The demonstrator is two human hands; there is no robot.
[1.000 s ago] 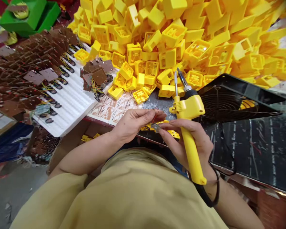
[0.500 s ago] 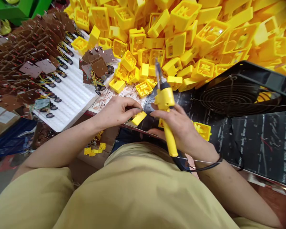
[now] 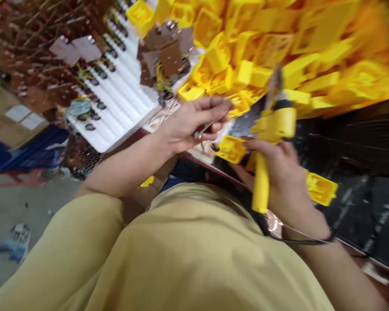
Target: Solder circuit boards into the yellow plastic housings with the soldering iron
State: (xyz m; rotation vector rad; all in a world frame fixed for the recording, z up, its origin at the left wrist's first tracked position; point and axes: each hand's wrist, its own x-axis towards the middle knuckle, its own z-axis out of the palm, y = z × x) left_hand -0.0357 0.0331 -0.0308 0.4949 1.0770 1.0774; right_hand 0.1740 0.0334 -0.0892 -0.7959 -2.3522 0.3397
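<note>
My right hand (image 3: 283, 172) is wrapped round a yellow soldering gun (image 3: 261, 181). Its blurred metal tip points up and away from me, and a cable trails below the handle. An open yellow plastic housing (image 3: 232, 149) lies tilted at the table edge, right by my right fingertips; whether they touch it I cannot tell. My left hand (image 3: 197, 123) is closed just above and left of that housing, fingers pinched. A thin shiny metal piece (image 3: 199, 134) shows between its fingers; its exact kind is unclear. A small dark round part (image 3: 215, 147) sits at the housing's left side.
Yellow housings (image 3: 259, 21) are heaped across the back. Brown circuit boards with wires (image 3: 167, 56) stand on a white foam sheet (image 3: 123, 103) at left, beside many more boards. Another housing (image 3: 322, 189) lies right of my right hand. A dark fan (image 3: 359, 134) stands at right.
The view has shifted, so the bench appears lower right. My left hand has let go of the yellow housing and moved up and away from it. The soldering gun stays in my right hand.
</note>
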